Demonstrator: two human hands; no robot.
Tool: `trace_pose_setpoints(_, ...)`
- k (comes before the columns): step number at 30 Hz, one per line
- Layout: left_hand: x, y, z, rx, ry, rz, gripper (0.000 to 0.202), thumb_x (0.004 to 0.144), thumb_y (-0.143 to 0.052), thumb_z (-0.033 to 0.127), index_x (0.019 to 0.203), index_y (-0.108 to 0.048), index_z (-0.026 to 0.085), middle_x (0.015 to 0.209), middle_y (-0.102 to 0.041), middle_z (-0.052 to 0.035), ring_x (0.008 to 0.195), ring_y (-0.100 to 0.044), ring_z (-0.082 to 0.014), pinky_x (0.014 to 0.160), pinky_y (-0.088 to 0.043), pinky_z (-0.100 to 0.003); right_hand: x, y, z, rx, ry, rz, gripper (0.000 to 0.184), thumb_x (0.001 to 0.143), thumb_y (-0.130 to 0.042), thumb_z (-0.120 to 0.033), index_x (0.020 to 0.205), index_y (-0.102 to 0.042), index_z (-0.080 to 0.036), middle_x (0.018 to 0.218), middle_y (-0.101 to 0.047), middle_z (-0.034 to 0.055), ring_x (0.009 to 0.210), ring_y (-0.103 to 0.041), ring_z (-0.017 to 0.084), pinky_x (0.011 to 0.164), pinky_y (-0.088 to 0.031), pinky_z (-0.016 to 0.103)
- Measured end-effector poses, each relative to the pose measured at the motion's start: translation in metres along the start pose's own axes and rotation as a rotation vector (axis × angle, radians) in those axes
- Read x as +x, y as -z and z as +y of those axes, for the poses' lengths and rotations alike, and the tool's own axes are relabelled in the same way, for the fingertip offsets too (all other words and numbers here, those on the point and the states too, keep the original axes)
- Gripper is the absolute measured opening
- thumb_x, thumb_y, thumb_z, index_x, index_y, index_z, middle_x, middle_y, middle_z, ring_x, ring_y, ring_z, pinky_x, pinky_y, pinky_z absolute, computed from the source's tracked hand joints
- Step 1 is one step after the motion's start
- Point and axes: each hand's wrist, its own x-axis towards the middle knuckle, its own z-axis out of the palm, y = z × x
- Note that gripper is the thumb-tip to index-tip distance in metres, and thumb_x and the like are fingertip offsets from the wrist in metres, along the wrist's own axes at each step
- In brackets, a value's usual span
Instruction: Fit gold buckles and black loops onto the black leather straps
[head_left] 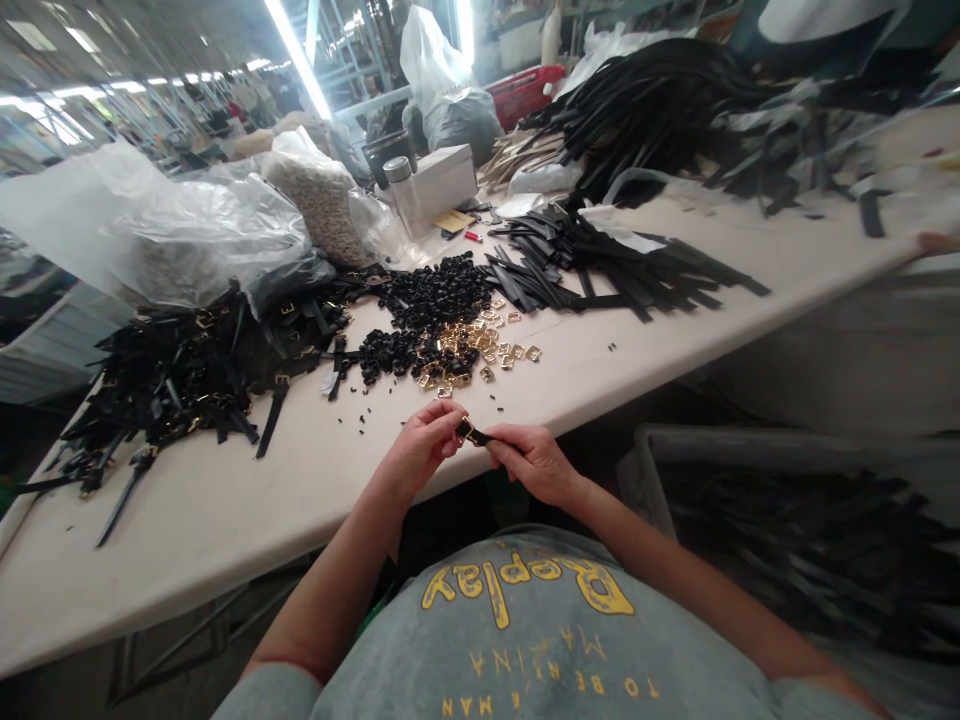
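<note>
Just over the table's front edge, a short black strap (480, 438) with a gold buckle (465, 428) is held between my two hands. My left hand (426, 440) pinches the buckle end. The fingers of my right hand (536, 462) are closed on the strap's other side, hiding the rest of it. Beyond my hands lies a pile of loose gold buckles (504, 350). Against it sits a heap of small black loops (435, 290).
Buckled black straps (187, 370) are heaped at the left by clear plastic bags (217, 225). Bare black strips (622, 255) lie at the back right. A clear jar (405, 195) stands beside a white box (448, 180). Below right, a crate (652, 480) holds dark strips.
</note>
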Motion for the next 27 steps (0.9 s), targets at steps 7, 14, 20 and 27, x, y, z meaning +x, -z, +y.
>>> trace_pose_setpoints(7, -0.002, -0.009, -0.005, 0.159, -0.092, 0.021, 0.026, 0.064, -0.081, 0.023, 0.088, -0.072, 0.018, 0.069, -0.065, 0.0009, 0.055, -0.052, -0.0067, 0.052, -0.039, -0.018, 0.007, -0.001, -0.008, -0.052, -0.033, 0.057, 0.023, 0.093, -0.048, -0.031, 0.077, -0.059, -0.018, 0.061, -0.055, -0.0039, 0.042, -0.045, 0.006, 0.044, -0.036, 0.019)
trace_pose_setpoints(14, -0.002, -0.008, -0.004, 0.079, 0.053, -0.06, 0.026, 0.063, -0.082, 0.024, 0.084, -0.07, 0.016, 0.064, -0.062, 0.002, 0.051, -0.048, -0.0052, 0.047, -0.034, -0.017, 0.005, 0.006, -0.018, -0.077, 0.053, -0.133, 0.015, 0.086, -0.048, -0.016, 0.082, -0.062, -0.017, 0.071, -0.062, -0.0015, 0.057, -0.055, 0.009, 0.057, -0.043, 0.02)
trace_pose_setpoints(20, -0.001, -0.007, -0.008, -0.058, 0.143, -0.109, 0.032, 0.06, -0.084, 0.022, 0.084, -0.063, 0.017, 0.066, -0.061, 0.0018, 0.052, -0.052, -0.0062, 0.044, -0.032, -0.015, 0.005, 0.004, -0.019, -0.265, 0.154, -0.089, 0.027, 0.093, -0.048, -0.026, 0.071, -0.062, -0.018, 0.064, -0.061, -0.0003, 0.059, -0.053, 0.012, 0.062, -0.041, 0.023)
trace_pose_setpoints(27, -0.007, -0.009, -0.011, 0.063, 0.01, -0.063, 0.028, 0.063, -0.083, 0.025, 0.075, -0.06, 0.016, 0.062, -0.06, 0.0028, 0.052, -0.051, -0.0062, 0.051, -0.04, -0.017, 0.005, 0.0, -0.013, -0.289, 0.106, -0.037, 0.034, 0.094, -0.048, -0.038, 0.073, -0.065, -0.018, 0.059, -0.059, -0.0005, 0.056, -0.052, 0.012, 0.057, -0.037, 0.022)
